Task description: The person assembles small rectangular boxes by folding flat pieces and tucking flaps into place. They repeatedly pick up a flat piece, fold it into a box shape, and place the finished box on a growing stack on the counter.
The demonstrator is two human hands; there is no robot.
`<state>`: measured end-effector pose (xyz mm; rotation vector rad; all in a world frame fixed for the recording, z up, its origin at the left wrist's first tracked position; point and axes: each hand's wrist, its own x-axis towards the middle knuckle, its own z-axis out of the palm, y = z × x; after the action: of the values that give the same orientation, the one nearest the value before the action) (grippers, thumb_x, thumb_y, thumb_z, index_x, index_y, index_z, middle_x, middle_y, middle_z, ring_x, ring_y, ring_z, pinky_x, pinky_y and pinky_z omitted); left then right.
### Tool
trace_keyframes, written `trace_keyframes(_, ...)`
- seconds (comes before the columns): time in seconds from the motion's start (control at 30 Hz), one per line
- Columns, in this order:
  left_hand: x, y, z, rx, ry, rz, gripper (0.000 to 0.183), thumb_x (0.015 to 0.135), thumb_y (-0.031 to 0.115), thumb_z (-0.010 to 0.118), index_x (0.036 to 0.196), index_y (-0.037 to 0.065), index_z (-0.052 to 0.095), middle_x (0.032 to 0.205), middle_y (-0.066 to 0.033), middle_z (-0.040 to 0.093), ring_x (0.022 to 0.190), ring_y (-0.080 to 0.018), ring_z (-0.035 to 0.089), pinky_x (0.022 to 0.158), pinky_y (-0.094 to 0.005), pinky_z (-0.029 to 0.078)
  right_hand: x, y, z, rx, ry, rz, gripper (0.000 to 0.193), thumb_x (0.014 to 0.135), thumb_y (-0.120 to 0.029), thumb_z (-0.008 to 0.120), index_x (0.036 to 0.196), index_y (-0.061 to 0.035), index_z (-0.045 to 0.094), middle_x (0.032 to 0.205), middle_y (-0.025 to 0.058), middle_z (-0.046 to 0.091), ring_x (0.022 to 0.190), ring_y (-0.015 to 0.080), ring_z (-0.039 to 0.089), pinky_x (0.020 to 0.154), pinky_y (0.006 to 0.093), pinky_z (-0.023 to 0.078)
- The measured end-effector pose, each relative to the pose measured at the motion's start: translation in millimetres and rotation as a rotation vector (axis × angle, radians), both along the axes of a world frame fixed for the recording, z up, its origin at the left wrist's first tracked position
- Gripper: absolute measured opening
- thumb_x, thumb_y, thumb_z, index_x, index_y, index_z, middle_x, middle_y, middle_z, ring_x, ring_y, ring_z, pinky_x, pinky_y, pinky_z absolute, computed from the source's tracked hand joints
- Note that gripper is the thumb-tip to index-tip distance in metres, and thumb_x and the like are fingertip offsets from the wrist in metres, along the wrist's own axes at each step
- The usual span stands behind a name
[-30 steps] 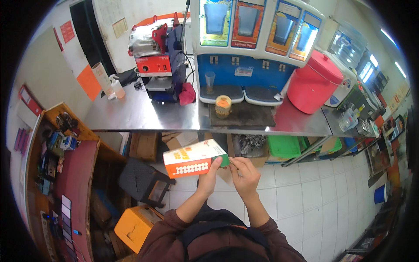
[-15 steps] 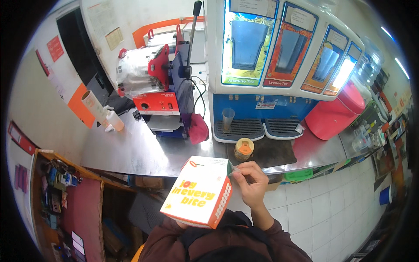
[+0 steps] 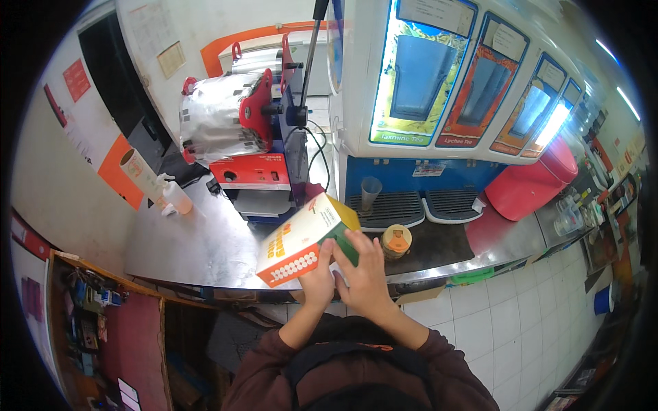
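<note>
A white, orange and green cardboard box is tilted above the front of the steel counter. Its green side faces right and a yellow flap or panel shows at its far corner. My left hand grips the box from below, its thumb on the near edge and its other fingers hidden. My right hand lies against the green side, fingers bent over its edge and closed on the box. Just right of this hand, a small container with an orange-and-cream lid stands on the counter's dark mat.
Behind the box stands a red and blue cup sealer with a film roll and long lever. A white drink dispenser has a clear cup on its drip tray. A pink cooler is at right, a spray bottle at left.
The box has turned and moved up and left, bringing its green side into view. My left hand has come out from behind it; my right hand has moved from its corner onto that side.
</note>
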<state>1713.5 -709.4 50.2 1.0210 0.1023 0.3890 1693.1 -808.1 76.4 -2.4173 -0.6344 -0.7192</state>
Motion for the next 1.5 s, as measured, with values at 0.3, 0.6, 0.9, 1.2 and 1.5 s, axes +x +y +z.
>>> trace_keyframes(0.3, 13, 7, -20, 0.656, -0.164, -0.063, 0.039, 0.091, 0.017, 0.057, 0.124, 0.001, 0.044, 0.116, -0.0124, 0.054, 0.104, -0.0216, 0.056, 0.086, -0.0344, 0.049, 23, -30, -14, 0.489, 0.053, -0.090, 0.026, 0.072, -0.005, 0.070, 0.095, -0.0001, 0.061, 0.087, 0.0100, 0.059, 0.075, 0.0215, 0.061, 0.064, 0.0295, 0.048)
trace_keyframes(0.6, 12, -8, 2, 0.776, -0.182, -0.362, 0.027, 0.087, 0.012, 0.062, 0.110, 0.001, 0.056, 0.110, -0.0083, 0.058, 0.098, -0.0178, 0.058, 0.079, -0.0300, 0.050, 25, -66, -16, 1.082, 0.330, -0.007, 0.006, 0.084, 0.002, 0.063, 0.089, 0.0050, 0.061, 0.086, 0.0056, 0.059, 0.076, 0.0105, 0.059, 0.067, 0.0216, 0.048)
trace_keyframes(0.9, 19, -42, -2, 0.181, -0.065, -0.601, 0.031, 0.086, 0.012, 0.065, 0.113, -0.001, 0.060, 0.100, -0.0039, 0.062, 0.090, -0.0137, 0.060, 0.079, -0.0267, 0.051, 21, -66, -2, 0.956, 0.149, -0.142, 0.007, 0.072, -0.002, 0.072, 0.077, -0.0012, 0.066, 0.079, 0.0081, 0.060, 0.072, 0.0166, 0.057, 0.062, 0.0258, 0.045)
trace_keyframes(1.2, 33, -30, -17, 0.160, -0.033, -0.357, 0.021, 0.081, 0.004, 0.066, 0.100, -0.002, 0.062, 0.085, -0.0011, 0.059, 0.078, -0.0109, 0.059, 0.068, -0.0230, 0.049, 4, -39, -11, 0.340, -0.055, -0.060, 0.037, 0.085, -0.025, 0.059, 0.116, -0.0049, 0.060, 0.116, 0.0143, 0.053, 0.112, 0.0317, 0.048, 0.090, 0.0403, 0.039)
trace_keyframes(1.5, 0, -31, -36, 1.290, -0.762, -0.402, 0.017, 0.065, 0.005, 0.071, 0.082, 0.008, 0.066, 0.071, -0.0081, 0.059, 0.062, -0.0244, 0.059, 0.053, -0.0331, 0.048, 25, -92, -13, 0.186, 0.019, -0.179, 0.043, 0.071, -0.029, 0.073, 0.108, -0.0104, 0.064, 0.109, 0.0072, 0.058, 0.099, 0.0251, 0.057, 0.082, 0.0382, 0.045)
